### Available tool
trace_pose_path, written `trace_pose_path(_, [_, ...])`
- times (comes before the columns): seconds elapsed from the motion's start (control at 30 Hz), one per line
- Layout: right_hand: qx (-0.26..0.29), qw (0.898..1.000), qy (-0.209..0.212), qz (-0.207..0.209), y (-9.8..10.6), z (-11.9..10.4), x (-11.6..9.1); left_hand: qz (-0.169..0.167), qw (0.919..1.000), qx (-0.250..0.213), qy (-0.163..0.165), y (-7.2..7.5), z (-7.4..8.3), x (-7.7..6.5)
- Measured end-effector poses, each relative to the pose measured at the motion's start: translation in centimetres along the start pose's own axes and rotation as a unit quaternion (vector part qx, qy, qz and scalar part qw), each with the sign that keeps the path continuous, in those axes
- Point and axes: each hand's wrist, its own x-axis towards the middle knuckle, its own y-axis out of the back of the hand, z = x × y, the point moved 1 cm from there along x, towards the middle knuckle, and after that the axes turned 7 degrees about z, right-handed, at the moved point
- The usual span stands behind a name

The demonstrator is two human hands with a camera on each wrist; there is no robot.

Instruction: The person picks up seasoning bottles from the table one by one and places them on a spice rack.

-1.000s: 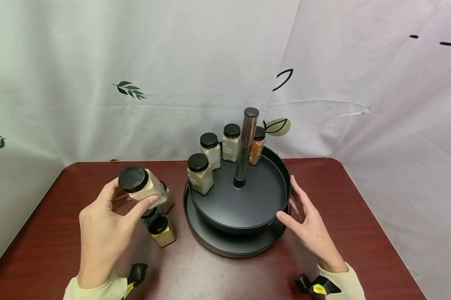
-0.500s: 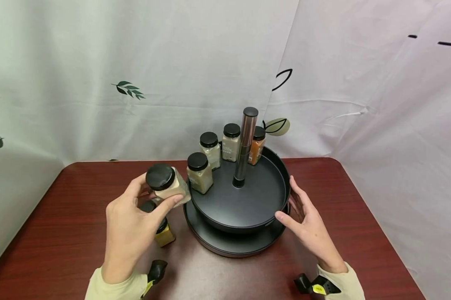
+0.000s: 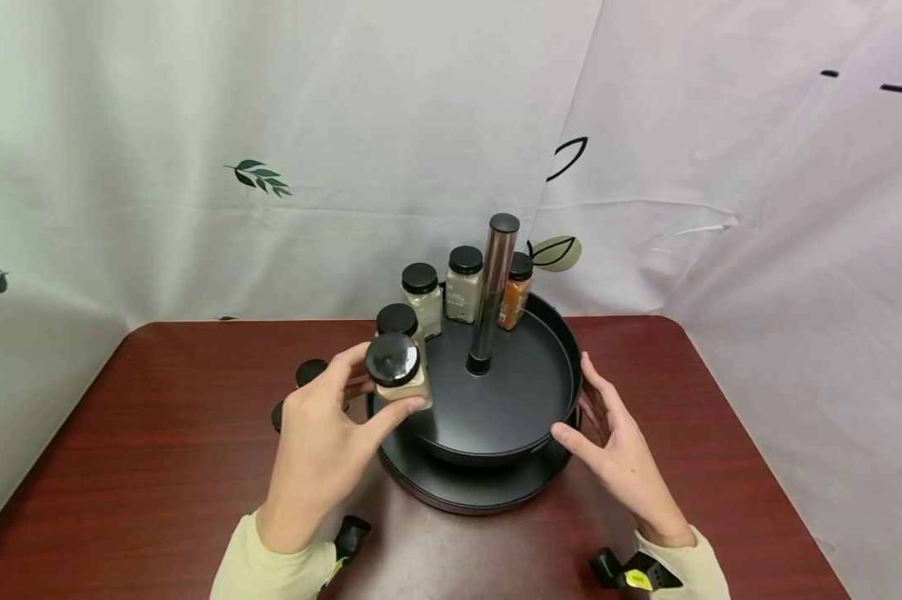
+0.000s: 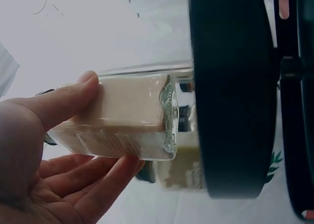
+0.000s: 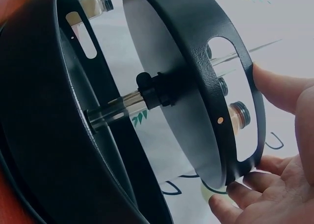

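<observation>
My left hand grips a square glass spice jar with a black lid and pale powder, thumb on the near side and fingers on the far side. The jar hangs over the left rim of the upper tier of a black two-tier rack. In the left wrist view, the jar's base is right beside the tier's outer wall. My right hand rests on the tier's right rim, thumb and loosely bent fingers spread along it. In the right wrist view, fingertips lie against its outer wall.
Several spice jars stand along the upper tier's back and left, including an orange one. A metal post rises from its middle. The lower tier juts out in front. Dark jar lids show left of my left hand, mostly hidden by it.
My left hand has carried the jar rightward from above the jars on the table to the upper tier's left edge, and the jar is more upright. My right hand stays put.
</observation>
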Motion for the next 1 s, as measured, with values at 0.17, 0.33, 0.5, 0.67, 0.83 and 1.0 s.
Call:
trace_pose_path(0.17, [0.001, 1.000, 0.009, 0.002, 0.0, 0.0, 0.1, -0.017, 0.9998, 0.001, 0.002, -1.1, -0.1, -0.3])
trace_pose_path(0.33, [-0.002, 1.000, 0.006, 0.002, 0.0, 0.1, 0.0, -0.029, 0.9994, -0.009, 0.016, -1.9, -0.5, -0.6])
trace_pose_path(0.5, [-0.008, 1.000, 0.004, 0.001, 0.0, 0.1, -0.1, -0.039, 0.9983, -0.011, 0.041, -2.5, -0.8, -0.8])
trace_pose_path(0.67, [-0.008, 1.000, 0.006, 0.002, 0.0, 0.1, -0.1, -0.056, 0.9958, -0.011, 0.071, -2.9, -1.0, -1.1])
trace_pose_path(0.83, [-0.008, 1.000, 0.009, 0.003, 0.0, 0.1, 0.0, -0.067, 0.9941, 0.002, 0.085, -3.1, -1.1, -1.1])
trace_pose_path(1.0, [-0.008, 1.000, 0.010, 0.005, 0.0, 0.1, 0.0, -0.079, 0.9939, -0.001, 0.077, -3.1, -1.2, -1.1])
